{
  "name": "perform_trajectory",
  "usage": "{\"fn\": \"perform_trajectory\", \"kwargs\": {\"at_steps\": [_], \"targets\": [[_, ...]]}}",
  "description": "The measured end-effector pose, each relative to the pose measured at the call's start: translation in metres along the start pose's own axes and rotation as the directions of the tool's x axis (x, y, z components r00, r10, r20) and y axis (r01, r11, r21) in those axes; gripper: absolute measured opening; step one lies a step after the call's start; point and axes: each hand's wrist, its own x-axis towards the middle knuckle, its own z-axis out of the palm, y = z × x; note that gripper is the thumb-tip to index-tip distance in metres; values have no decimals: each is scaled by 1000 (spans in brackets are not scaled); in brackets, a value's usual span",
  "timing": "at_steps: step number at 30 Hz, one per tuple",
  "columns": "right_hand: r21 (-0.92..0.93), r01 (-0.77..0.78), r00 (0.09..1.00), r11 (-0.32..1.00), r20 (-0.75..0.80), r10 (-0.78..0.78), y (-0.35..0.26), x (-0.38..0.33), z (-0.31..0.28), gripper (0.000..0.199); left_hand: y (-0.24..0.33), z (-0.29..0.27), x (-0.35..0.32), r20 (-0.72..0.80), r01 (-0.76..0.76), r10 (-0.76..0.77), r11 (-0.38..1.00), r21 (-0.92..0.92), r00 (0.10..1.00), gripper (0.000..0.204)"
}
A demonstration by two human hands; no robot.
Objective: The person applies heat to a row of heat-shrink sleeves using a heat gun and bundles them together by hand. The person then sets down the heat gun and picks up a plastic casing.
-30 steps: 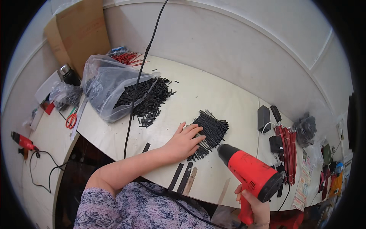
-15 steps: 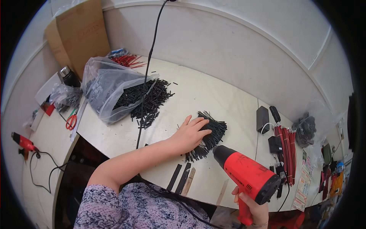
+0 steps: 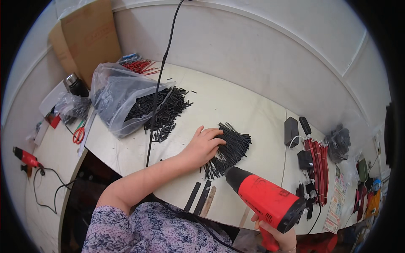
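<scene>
A fanned-out row of thin black wire pieces (image 3: 235, 145) lies on the pale table in front of me. My left hand (image 3: 201, 147) rests on its left edge, fingers spread and stretched over the wires. In my right hand (image 3: 283, 238) is a red and black heat gun (image 3: 270, 198), gripped by its handle. Its black nozzle points left toward the near end of the wires, close to them but apart. Further back on the left, short black tube pieces (image 3: 168, 111) spill out of a clear plastic bag (image 3: 114, 105).
Dark strips (image 3: 203, 197) and a wooden strip (image 3: 208, 201) lie by the table's near edge. A hanging black cable (image 3: 162, 63) crosses the view. On the right are red wire bundles (image 3: 318, 168) and a black box (image 3: 290, 131). Orange scissors (image 3: 79, 135) lie left, near another heat gun (image 3: 27, 157).
My left hand has slid slightly left, uncovering more of the wires. The heat gun in my right hand has shifted left and a little down, its nozzle nearer the wires' lower end.
</scene>
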Motion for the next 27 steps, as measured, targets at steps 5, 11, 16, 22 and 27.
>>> {"fn": "perform_trajectory", "kwargs": {"at_steps": [5,11,16,22,27], "targets": [[35,-94,985,995,-142,98,0,3,1,30,-5,-1,-2,-31,19,-20,999,-26,999,25],[25,-42,999,999,-4,42,3,5,2,29,-8,1,1,-27,31,-31,999,-31,999,25],[87,-101,994,991,-27,103,-7,6,2,26,-7,0,2,-28,47,-50,996,-72,998,24],[1,-79,979,997,-189,78,-1,9,-3,20,-8,4,8,-32,27,-30,997,-74,999,27],[55,-56,994,997,-95,61,-10,5,1,24,0,14,17,17,-13,14,999,-30,1000,30]]}}
